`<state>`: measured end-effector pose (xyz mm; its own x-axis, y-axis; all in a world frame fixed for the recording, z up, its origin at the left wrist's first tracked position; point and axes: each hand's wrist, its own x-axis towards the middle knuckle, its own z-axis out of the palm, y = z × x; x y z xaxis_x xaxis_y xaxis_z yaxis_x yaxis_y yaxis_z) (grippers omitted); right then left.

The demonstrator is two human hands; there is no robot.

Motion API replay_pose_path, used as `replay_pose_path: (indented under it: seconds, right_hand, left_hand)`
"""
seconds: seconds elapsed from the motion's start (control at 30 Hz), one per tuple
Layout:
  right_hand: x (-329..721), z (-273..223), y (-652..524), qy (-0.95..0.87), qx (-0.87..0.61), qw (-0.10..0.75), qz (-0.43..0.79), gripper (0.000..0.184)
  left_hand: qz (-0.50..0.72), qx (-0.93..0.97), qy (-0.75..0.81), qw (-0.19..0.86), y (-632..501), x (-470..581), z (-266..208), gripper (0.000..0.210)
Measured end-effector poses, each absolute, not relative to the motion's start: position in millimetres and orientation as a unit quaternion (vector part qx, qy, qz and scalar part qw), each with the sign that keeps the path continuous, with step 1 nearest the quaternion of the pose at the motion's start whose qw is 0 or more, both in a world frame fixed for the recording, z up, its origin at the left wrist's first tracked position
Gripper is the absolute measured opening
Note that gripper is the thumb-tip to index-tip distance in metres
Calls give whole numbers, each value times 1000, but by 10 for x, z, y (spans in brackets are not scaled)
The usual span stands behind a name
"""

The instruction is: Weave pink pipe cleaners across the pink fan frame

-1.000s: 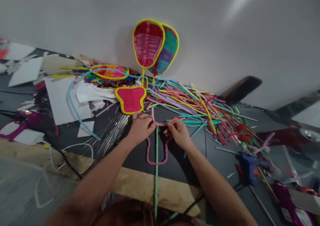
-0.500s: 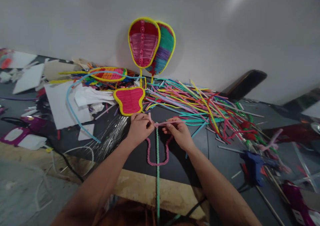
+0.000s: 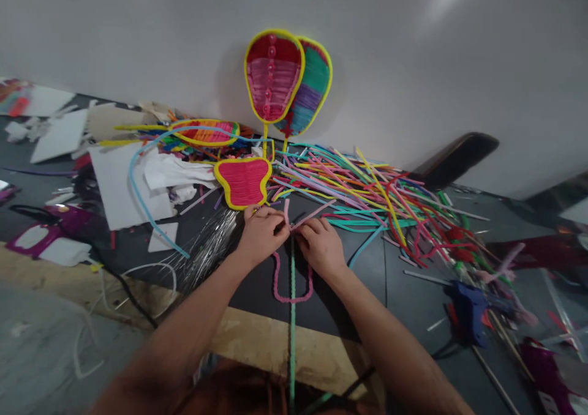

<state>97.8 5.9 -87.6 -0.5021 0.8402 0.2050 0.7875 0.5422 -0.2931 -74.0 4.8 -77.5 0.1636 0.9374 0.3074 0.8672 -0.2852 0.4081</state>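
In the head view, my left hand [image 3: 263, 234] pinches the upper left of a pink twisted pipe-cleaner outline [image 3: 293, 300]. My right hand [image 3: 323, 245] closes on the opposite side, its fingertips at the join where the pink meets a green twisted pipe-cleaner stem [image 3: 293, 335]. The two hands nearly touch. One short pink end sticks up beside the left fingers, and a longer pink end [image 3: 316, 212] slants up above the right ones. The stem runs down the middle toward my body. My fingers cover most of the join.
A yellow-edged pink panel [image 3: 244, 182] lies just beyond my left hand. Two yellow-rimmed paddle shapes [image 3: 274, 90] lean on the wall. Loose pipe cleaners [image 3: 344, 182] spread at the back right, silver strands [image 3: 214, 243] at left. A blue glue gun [image 3: 471, 311] lies right, a purple device [image 3: 59, 231] left.
My right hand has moved left to the join, close to my left hand. The long pink end has swung from nearly level to slanting up and right. The view has shifted slightly.
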Motion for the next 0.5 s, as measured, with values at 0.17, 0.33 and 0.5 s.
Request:
replay_pose_path:
  seconds: [0.17,0.33,0.5]
  right_hand:
    - [963,-855,32,-850,-497,157,77,22]
    - [955,-855,37,-840,-512,154,91,20]
    - [944,-885,46,-833,-518,168,94,17]
  left_hand:
    - [253,770,580,78,25,-742,-754,17]
    - [246,784,565,77,14,-744,-756,19]
    - [229,801,548,74,11,-749,-743,16]
